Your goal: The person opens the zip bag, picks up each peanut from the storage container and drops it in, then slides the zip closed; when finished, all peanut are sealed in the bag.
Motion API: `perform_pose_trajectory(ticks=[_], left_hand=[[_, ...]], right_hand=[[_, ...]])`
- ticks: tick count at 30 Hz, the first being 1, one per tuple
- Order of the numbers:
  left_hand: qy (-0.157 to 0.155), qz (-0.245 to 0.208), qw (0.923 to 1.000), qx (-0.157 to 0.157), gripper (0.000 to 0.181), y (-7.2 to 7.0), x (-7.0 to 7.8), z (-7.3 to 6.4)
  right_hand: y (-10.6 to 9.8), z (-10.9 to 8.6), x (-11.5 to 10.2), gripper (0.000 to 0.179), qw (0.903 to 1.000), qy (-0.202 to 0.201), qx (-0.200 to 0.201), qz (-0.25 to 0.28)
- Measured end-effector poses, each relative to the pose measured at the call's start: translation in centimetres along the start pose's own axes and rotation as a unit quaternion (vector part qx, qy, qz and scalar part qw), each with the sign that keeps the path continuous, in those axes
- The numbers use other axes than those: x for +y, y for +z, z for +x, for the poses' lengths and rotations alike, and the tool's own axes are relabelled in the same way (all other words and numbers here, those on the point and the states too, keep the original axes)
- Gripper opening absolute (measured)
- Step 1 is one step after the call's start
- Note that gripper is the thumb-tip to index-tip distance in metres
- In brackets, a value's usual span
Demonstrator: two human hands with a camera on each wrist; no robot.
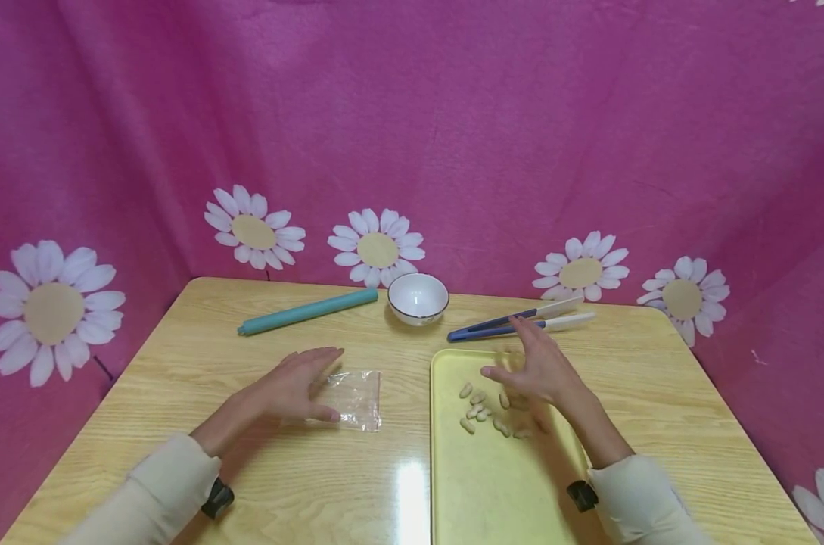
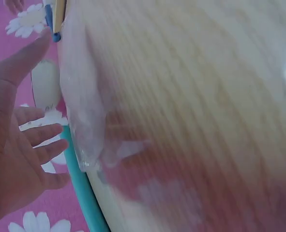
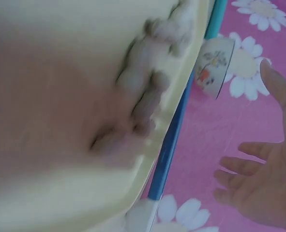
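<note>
Closest in, we've got the yellow tray [image 1: 493, 496] running off the bottom of the head view, right on the table [image 1: 316, 499]. Over it, the right hand [image 1: 537, 371], fingers spread, gripping nothing, hanging above the peanuts [image 1: 483, 414], which lie loosely scattered towards the tray's far half. And across on the left, the left hand [image 1: 299, 386] is spread too, nothing in its grasp, over the clear bag [image 1: 364, 397], flat on the wood; whether the thumb brushes it, I can't tell. Here's the danger: film that thin could slide or crumple under a careless touch, and a low sweep on the right might roll peanuts about. Beyond the tray, the tongs [image 1: 496, 331] lie under the line of the right fingertips, so an overreach could knock them. Farther back, the teal rod [image 1: 309, 312] looks round enough to roll if bumped, perhaps into the bowl [image 1: 418, 299] just beside it.
</note>
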State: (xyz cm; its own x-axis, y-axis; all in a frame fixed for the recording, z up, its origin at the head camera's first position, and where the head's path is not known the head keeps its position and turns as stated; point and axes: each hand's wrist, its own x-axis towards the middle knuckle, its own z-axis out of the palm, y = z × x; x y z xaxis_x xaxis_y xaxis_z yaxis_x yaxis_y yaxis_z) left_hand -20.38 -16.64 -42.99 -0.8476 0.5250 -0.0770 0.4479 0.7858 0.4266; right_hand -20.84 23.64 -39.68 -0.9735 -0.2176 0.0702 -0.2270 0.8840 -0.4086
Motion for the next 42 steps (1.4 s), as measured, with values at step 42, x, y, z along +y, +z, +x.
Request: perform_pose_trajectory(ticks=[42], left_hand=[[-0.011, -0.069, 0.9964, 0.047, 0.072, 2.1, 1.3, 0.1]], right_hand=[[6.8, 1.3, -8.6, 0.040, 0.9618, -0.081, -0.072, 0.251]])
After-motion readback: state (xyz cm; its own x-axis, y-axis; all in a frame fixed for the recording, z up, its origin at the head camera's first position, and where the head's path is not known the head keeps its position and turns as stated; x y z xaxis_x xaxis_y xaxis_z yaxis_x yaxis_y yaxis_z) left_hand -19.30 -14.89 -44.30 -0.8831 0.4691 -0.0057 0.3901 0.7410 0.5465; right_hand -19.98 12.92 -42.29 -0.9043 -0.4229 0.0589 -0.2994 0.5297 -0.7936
